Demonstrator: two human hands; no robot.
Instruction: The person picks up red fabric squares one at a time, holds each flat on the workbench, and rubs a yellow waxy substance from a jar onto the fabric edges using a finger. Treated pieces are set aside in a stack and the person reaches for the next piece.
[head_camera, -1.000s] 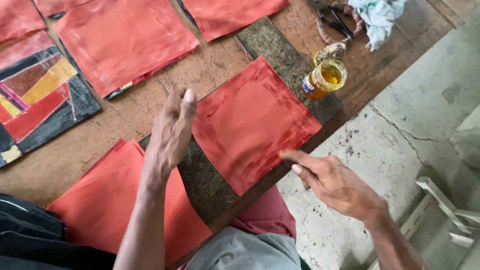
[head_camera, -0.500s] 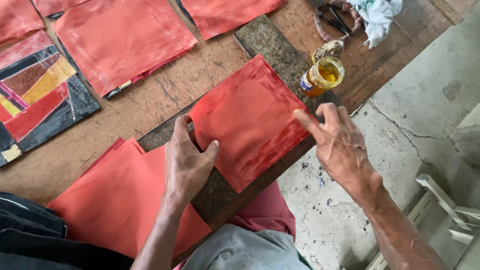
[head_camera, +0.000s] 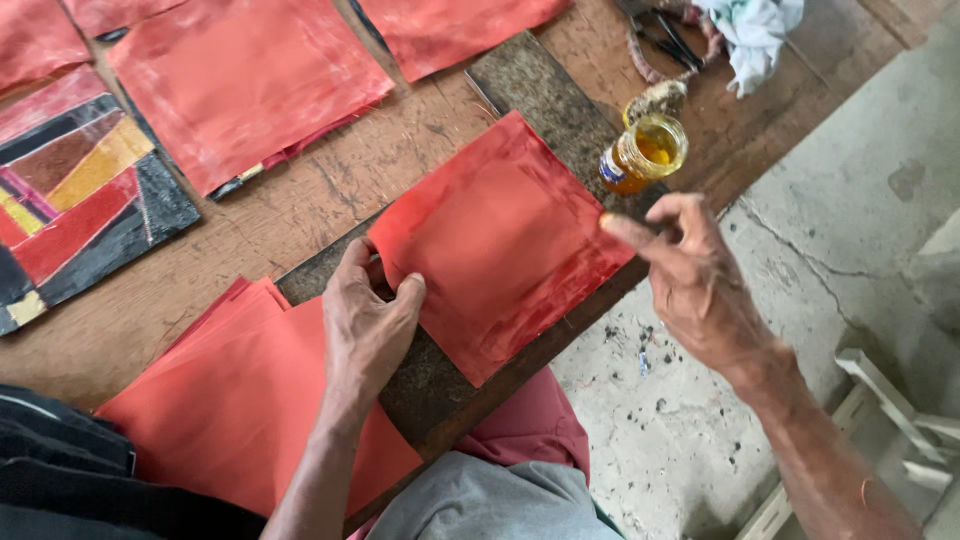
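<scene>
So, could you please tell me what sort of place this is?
Probably a small craft workshop: red cloth squares laid out on a worn wooden table, an open jar of yellow liquid, scissors, and a rough concrete floor.

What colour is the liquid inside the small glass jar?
Amber yellow. The jar shows in the head view, beyond the right hand.

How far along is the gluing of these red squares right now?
Done, it seems: several red squares lie spread along the bench. In hand: the left hand pins the corner of the red sheet on the dark board, while the right hand hovers beside the jar of amber liquid. Left: a stack of plain red sheets.
</scene>
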